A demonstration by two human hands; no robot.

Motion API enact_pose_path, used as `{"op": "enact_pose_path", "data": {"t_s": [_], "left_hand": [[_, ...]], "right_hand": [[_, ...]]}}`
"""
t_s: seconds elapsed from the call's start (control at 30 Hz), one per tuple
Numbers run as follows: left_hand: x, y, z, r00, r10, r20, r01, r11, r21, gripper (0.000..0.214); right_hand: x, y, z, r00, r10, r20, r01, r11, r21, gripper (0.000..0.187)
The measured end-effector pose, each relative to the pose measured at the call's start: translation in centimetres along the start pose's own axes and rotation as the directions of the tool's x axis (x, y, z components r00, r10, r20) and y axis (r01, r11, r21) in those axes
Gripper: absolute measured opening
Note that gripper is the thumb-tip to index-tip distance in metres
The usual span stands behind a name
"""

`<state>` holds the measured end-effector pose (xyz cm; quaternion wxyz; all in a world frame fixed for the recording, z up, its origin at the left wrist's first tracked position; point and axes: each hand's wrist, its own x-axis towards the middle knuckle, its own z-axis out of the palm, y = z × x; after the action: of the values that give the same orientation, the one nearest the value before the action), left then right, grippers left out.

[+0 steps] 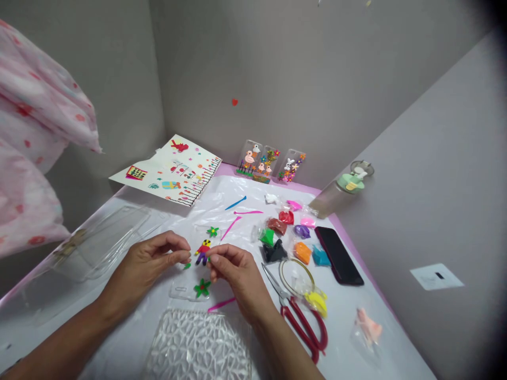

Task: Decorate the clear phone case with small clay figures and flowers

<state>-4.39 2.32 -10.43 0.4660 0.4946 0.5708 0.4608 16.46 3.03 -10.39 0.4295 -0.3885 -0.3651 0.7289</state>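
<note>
A clear phone case point(186, 289) lies before me, decorated with a small clay figure point(203, 252) with a yellow head, red top and purple legs. A green clay flower with a yellow centre point(213, 231) sits above the figure, and one with a red centre point(202, 287) below. To the figure's left is a small green clay piece point(187, 266). My left hand point(158, 258) is at the case's left side, thumb and fingertips pinched together. My right hand point(233, 266) pinches close to the figure's right side, beside a speck of green. What either pinch holds is hidden.
Right of the case lie bagged clay lumps point(302, 252), red-handled scissors point(304, 327), a tape roll point(297, 277), a phone point(339, 256) and a bottle point(340, 190). Modelling tools point(235, 203), a textured clear sheet point(200, 343), clear packaging point(106, 243), a notebook point(174, 171) and decorated cases point(271, 161) surround it.
</note>
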Motion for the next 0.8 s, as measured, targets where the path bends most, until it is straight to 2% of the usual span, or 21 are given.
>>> {"op": "enact_pose_path", "data": {"t_s": [0.27, 0.47, 0.63, 0.7, 0.8], "left_hand": [[-0.1, -0.6, -0.4, 0.998, 0.044, 0.044, -0.046, 0.998, 0.052, 0.034], [-0.5, -0.2, 0.3, 0.993, 0.06, 0.102, -0.068, 0.995, 0.071, 0.021], [-0.9, -0.6, 0.9, 0.984, 0.091, 0.154, -0.098, 0.995, 0.036, 0.017], [-1.1, -1.0, 1.0, 0.977, 0.124, 0.173, -0.133, 0.99, 0.046, 0.017], [-1.2, -1.5, 1.0, 0.949, 0.243, 0.199, -0.266, 0.96, 0.093, 0.014]], "right_hand": [[0.1, 0.2, 0.0, 1.0, 0.024, -0.016, -0.023, 0.999, 0.041, 0.048], [0.0, 0.5, -0.1, 0.999, 0.04, -0.004, -0.04, 0.999, 0.032, 0.045], [0.0, 0.6, 0.2, 0.999, 0.031, 0.018, -0.031, 0.999, 0.019, 0.05], [0.0, 0.6, 0.3, 0.999, 0.025, 0.025, -0.025, 1.0, 0.008, 0.051], [0.1, 0.6, 0.5, 1.0, 0.015, 0.017, -0.015, 1.0, -0.003, 0.049]]}}
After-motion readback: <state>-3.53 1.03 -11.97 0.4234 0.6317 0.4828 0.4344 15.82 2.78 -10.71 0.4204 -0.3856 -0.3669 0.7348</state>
